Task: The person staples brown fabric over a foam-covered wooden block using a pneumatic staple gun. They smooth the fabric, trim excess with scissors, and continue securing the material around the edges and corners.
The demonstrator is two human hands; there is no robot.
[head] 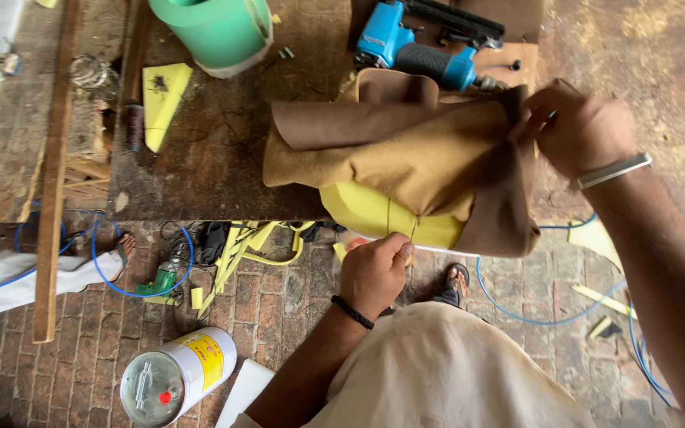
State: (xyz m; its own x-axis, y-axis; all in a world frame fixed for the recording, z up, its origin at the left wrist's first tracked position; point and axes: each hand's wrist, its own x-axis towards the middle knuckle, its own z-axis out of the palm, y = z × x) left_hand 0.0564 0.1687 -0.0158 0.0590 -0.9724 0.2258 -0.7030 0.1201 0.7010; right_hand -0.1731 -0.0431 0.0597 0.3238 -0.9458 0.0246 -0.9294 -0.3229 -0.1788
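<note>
The left hand (374,273) is closed on the near edge of a yellow foam cushion (374,214), steadying it, while the right hand (580,131) pinches the draped brown leather-like cloth (430,150) taut over it; a blue pneumatic stapler (418,51) lies beyond.

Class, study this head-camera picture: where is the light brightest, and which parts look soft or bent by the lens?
Head view: daylight is strongest on the bare floor top right; the right hand at the brown fabric looks slightly soft; the left hand is sharper; the wooden plank at the left leans, suggesting wide-lens distortion; the tin can lid shows dull glare.
</note>
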